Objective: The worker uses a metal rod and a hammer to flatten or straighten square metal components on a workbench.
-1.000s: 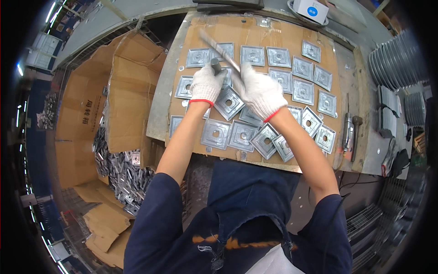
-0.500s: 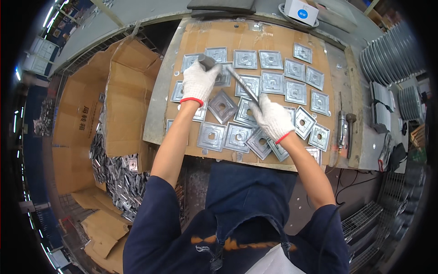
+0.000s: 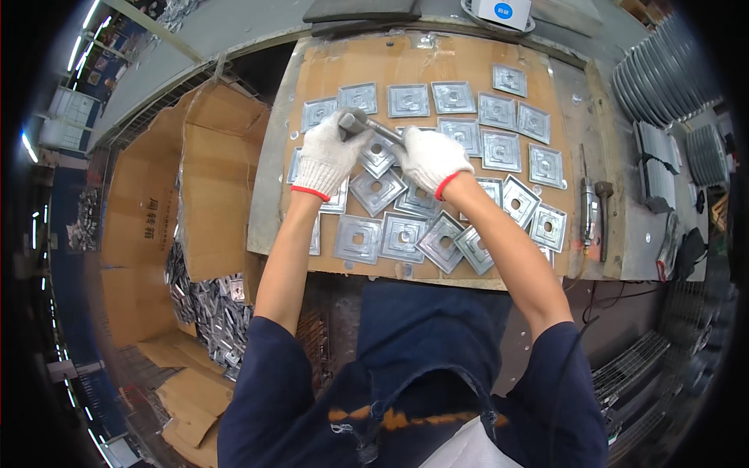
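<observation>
My left hand (image 3: 324, 156), in a white knit glove with a red cuff, is closed around a short grey block-like piece (image 3: 353, 122). My gloved right hand (image 3: 433, 160) grips a slim grey metal bar (image 3: 381, 129) whose far end reaches the block. Both hands are over the upper left of the cardboard work mat. Below them lies a square metal plate with a central hole (image 3: 378, 158), partly covered by the gloves. Several similar plates surround it, such as a tilted one (image 3: 376, 192) and one near the front edge (image 3: 358, 238).
Cardboard (image 3: 468, 54) covers the bench top. To the left, a tall carton (image 3: 222, 187) stands near heaped metal pieces (image 3: 222, 320). An air tool (image 3: 587, 214) and a hammer-like tool (image 3: 604, 191) lie at the right. Stacked round metal parts (image 3: 663, 82) stand beyond.
My right hand has moved up and left, bringing the bar against the block in my left hand. The bar now lies flatter. The whole view has shifted slightly.
</observation>
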Available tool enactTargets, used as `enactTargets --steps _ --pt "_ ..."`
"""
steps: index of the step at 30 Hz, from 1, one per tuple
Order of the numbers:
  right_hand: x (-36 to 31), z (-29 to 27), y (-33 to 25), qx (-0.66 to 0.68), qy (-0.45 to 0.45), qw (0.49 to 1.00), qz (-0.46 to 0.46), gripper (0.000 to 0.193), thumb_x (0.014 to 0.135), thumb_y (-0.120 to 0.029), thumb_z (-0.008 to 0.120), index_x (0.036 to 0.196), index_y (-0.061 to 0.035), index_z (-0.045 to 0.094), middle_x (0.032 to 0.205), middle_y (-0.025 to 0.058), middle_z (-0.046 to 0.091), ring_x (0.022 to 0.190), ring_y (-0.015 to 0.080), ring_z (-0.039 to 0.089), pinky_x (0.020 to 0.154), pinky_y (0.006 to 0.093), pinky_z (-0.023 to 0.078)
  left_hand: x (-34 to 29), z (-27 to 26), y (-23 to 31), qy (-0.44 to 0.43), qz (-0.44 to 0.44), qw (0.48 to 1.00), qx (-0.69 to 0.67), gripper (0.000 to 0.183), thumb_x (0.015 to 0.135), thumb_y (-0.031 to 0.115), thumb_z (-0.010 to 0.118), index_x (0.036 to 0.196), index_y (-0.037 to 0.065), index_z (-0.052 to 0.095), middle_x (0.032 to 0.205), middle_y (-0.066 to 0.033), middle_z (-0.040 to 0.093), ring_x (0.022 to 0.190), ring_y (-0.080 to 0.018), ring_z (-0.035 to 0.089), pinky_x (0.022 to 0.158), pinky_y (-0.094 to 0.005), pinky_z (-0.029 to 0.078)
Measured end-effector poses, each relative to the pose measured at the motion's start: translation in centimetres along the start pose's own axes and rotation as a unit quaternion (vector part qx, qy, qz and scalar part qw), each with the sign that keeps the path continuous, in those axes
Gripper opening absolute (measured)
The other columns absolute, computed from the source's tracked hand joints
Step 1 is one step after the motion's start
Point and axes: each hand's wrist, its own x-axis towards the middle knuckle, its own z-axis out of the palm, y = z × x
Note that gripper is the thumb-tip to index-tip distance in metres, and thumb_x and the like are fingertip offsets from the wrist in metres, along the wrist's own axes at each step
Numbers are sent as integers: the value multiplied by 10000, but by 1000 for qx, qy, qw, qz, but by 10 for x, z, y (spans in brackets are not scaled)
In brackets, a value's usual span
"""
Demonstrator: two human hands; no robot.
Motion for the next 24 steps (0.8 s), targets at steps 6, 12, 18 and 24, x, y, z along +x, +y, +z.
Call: enactTargets --steps 6,12,18,24 --pt "-49 -29 -5 139 18 987 72 500 1099 -501 542 1082 -12 649 889 270 743 881 470 752 796 552 585 -2 -27 -11 40 -67 995 -65 270 931 129 838 1109 -47 737 977 -125 816 903 -153 771 838 -300 612" --pt "-81 -31 37 134 43 978 151 507 1085 -520 582 1060 -21 663 854 279 716 862 481 721 772 555 546 3 11 35 -3 -131 990 -43 446 895 332 823 1143 -31 750 937 -176 821 880 -208 790 849 -338 603" --pt "-111 -37 51 185 56 967 167 535 1073 -521 603 1078 10 670 886 288 718 895 493 710 788 554 537 20 83 7 -1 -99 995 7 435 885 378 811 1107 10 742 902 -121 817 832 -214 768 786 -352 593" --pt "-129 -29 81 191 55 966 163 540 1079 -531 592 1105 3 666 960 290 734 939 485 717 810 543 543 13 93 26 -17 -94 995 15 333 917 316 801 1067 25 740 826 -83 806 718 -163 741 682 -314 583"
